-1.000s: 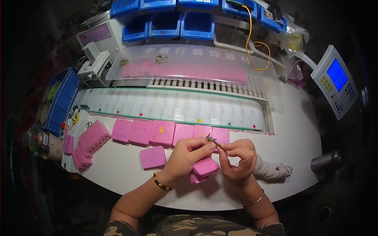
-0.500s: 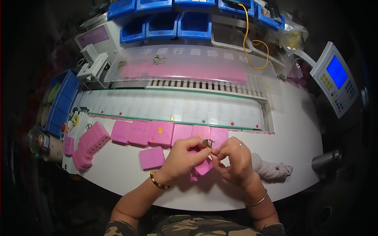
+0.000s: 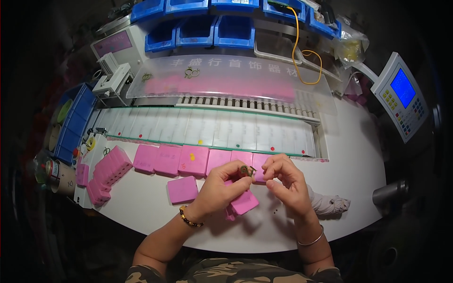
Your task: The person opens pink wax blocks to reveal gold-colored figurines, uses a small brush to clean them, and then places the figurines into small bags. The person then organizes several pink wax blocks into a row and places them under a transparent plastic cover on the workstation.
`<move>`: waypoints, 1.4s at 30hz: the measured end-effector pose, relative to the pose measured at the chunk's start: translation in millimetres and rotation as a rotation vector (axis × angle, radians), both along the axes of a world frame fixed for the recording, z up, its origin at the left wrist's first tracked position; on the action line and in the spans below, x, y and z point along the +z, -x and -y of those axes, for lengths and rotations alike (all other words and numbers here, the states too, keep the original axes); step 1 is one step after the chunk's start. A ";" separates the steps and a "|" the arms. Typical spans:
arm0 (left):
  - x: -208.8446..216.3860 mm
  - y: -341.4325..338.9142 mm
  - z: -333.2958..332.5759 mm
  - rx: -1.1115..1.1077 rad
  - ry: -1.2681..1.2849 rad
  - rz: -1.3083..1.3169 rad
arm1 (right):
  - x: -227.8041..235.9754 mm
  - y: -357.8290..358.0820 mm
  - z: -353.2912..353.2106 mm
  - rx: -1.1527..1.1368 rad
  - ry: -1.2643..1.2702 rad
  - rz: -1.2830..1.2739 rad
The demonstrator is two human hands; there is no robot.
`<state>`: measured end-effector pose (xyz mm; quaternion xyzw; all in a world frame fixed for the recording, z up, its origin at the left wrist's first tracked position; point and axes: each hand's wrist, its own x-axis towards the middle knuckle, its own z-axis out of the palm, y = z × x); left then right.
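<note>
My left hand (image 3: 224,186) is closed, thumb against fingers, on a small dark green ring-shaped piece (image 3: 246,170) that juts up from the fingertips. Close by on its right, my right hand (image 3: 287,184) has curled fingers, thumb and forefinger slightly apart, with nothing visible between them. Beneath my left hand lies a pink mould block (image 3: 244,203), partly covered by it; whether the hand touches it I cannot tell. Left of that wrist, a flat pink block (image 3: 182,190) rests by itself. A few tiny dark bits (image 3: 275,211) lie on the white table below my right hand.
A row of pink blocks (image 3: 193,159) borders a long tray of white plates (image 3: 207,128). More blocks (image 3: 109,167) stand at left. Green rings (image 3: 192,72) lie on a translucent cover (image 3: 226,80). A rolled cloth (image 3: 330,203) and a control panel (image 3: 402,96) are at right.
My right hand has drawn back to the right from the green piece, its fingers parting. The left hand keeps hold. Tiny dark bits now show on the table, and the white plates have shifted left.
</note>
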<state>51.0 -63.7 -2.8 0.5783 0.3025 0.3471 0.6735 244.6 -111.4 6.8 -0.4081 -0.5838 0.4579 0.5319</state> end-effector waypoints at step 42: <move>3.6 -5.4 7.9 0.044 -0.106 -0.072 | 0.0 10.0 1.8 -0.066 0.037 -0.057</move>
